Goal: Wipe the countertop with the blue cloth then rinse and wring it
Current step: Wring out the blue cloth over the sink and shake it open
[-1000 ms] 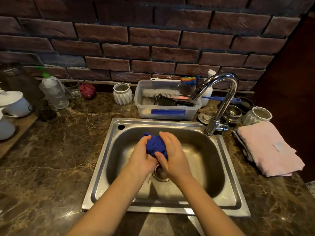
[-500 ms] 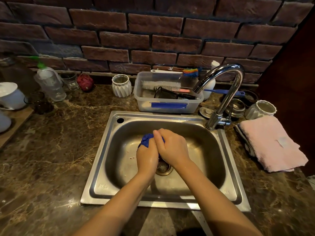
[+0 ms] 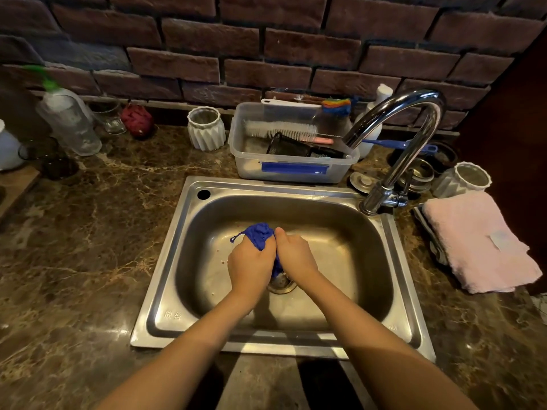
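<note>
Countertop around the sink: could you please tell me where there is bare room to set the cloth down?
The widest bare patch is the countertop left of the sink, in front of the spray bottle and white ribbed cup. Behind the sink the plastic tub and faucet crowd it; the pink towel covers the right side.
</note>
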